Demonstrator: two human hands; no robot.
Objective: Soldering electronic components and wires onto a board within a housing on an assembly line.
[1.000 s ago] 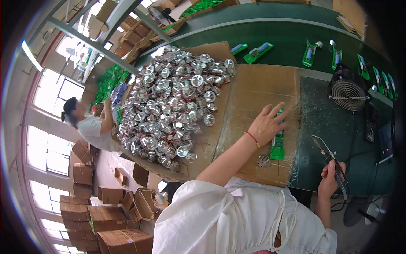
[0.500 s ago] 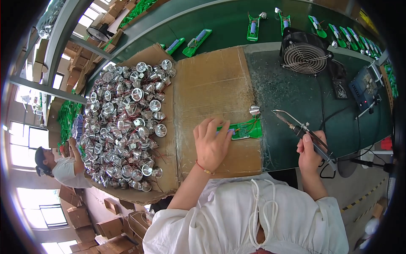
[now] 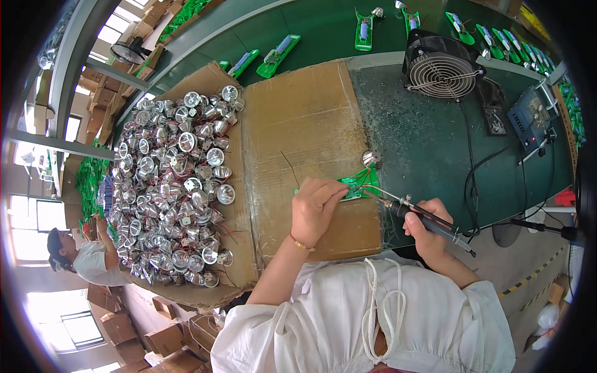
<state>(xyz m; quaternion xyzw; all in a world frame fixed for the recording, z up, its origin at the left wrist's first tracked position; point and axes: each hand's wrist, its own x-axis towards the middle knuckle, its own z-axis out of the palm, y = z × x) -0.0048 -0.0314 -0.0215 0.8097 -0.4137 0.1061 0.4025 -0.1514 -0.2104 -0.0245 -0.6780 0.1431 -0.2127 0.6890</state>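
A green plastic housing [image 3: 372, 188] with a small circuit board [image 3: 353, 182] lies on the cardboard, partly covered by my left hand [image 3: 315, 210]. The fingers of that hand are pinched together beside the board, and a thin dark wire [image 3: 288, 163] sticks out behind them. My right hand [image 3: 430, 231] grips a soldering iron [image 3: 407, 212] with a thin curved metal tube along it. Its tip reaches the board close to my left fingertips; whether it touches cannot be made out. A silvery reflector cup [image 3: 371, 158] sits at the housing's far end, joined by wires.
Many silvery reflector cups [image 3: 180, 186] with red wires are heaped in a cardboard tray at left. A black fan [image 3: 443, 74] and a blue soldering station [image 3: 532, 121] stand at right. Green housings [image 3: 364, 31] line the far belt. Another person [image 3: 87, 252] works at far left.
My right hand has brought the soldering iron left, down to the board. My left fingers have drawn into a pinch beside it, and a thin wire now shows behind them. The view has shifted slightly.
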